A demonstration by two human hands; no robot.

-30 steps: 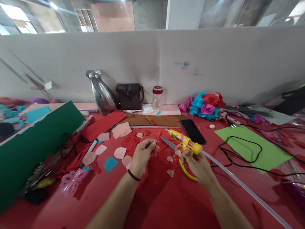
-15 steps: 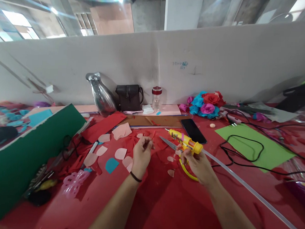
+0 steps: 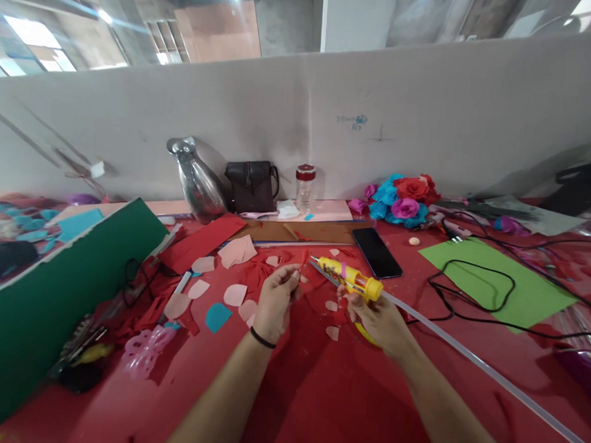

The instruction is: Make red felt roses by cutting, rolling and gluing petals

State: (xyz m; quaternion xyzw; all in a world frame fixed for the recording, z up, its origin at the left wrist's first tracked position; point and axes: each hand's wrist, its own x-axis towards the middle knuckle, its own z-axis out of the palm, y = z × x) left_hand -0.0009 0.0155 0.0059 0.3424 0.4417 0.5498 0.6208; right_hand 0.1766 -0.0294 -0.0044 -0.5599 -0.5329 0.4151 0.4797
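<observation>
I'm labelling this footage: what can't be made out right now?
All in the head view:
Scissors: partly hidden behind the right hand and glue gun.
Red piece: shape unclear, partly covered by the left hand.
Glue stick: outer end cut off by the right edge.
Wall writing: too small and blurred to read.

Scissors [image 3: 366, 335] partly hidden behind glue gun [image 3: 349, 277]; glue stick [image 3: 437, 332] cut off right.

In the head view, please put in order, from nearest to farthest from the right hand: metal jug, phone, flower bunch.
1. Phone: just beyond the right hand.
2. Flower bunch: farther back, slightly right.
3. Metal jug: at the back, well left.
</observation>
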